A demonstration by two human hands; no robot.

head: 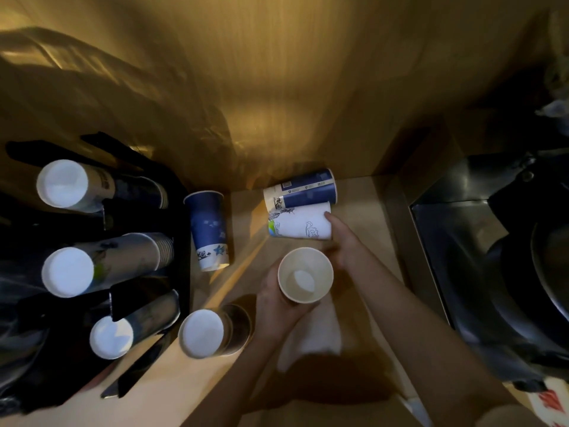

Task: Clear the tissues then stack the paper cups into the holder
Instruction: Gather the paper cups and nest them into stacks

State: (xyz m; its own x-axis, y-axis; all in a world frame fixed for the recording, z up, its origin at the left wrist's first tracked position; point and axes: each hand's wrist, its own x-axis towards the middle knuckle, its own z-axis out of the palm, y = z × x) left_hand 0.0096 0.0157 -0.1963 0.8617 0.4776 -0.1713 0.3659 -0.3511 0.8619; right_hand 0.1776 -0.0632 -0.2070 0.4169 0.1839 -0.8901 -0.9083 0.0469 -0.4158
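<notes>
I read this as midway through stacking. My left hand (274, 298), low centre of the frame, has its fingers wrapped around an upright open cup (305, 275). My right hand (341, 241) reaches to the white cup (300, 224) lying on its side just above, fingers touching its rim end; whether they grip it, I cannot tell. A blue cup (300, 188) lies touching behind it, and another blue one (209, 229) stands inverted beside the black holder (181, 241) at left, which already carries three stacks. A fourth stack (201, 332) sits on the surface. A white tissue (311, 337) remains under my wrists, uncleared.
</notes>
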